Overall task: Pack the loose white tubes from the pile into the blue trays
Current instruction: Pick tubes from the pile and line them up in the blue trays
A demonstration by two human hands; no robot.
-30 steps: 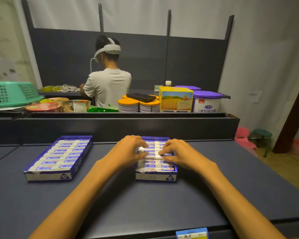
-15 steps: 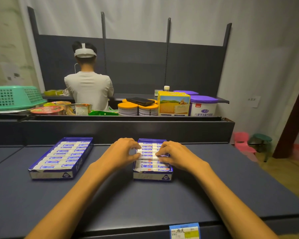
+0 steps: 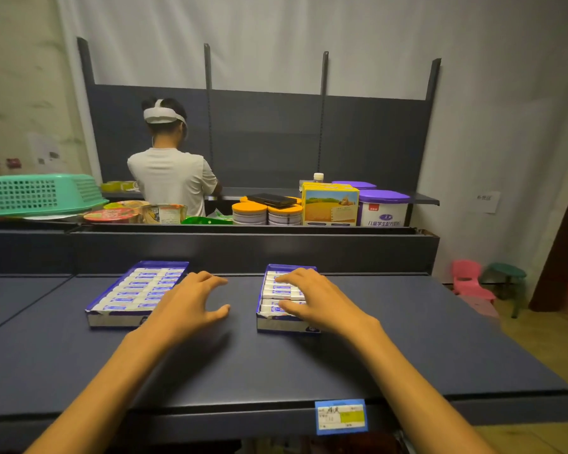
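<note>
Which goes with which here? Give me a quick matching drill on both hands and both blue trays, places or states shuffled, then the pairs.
Things:
1. left hand
2. right hand
3. left blue tray
4. right blue tray

Places or states:
A. under a hand, tubes partly covered
B. fingers spread, over the bare shelf between the trays
C. lying on the tubes
D. full of white tubes, no hand on top of it

Pairs: 1-B, 2-C, 3-D, 4-A

two blue trays (image 3: 138, 317), two hands (image 3: 191, 308)
</note>
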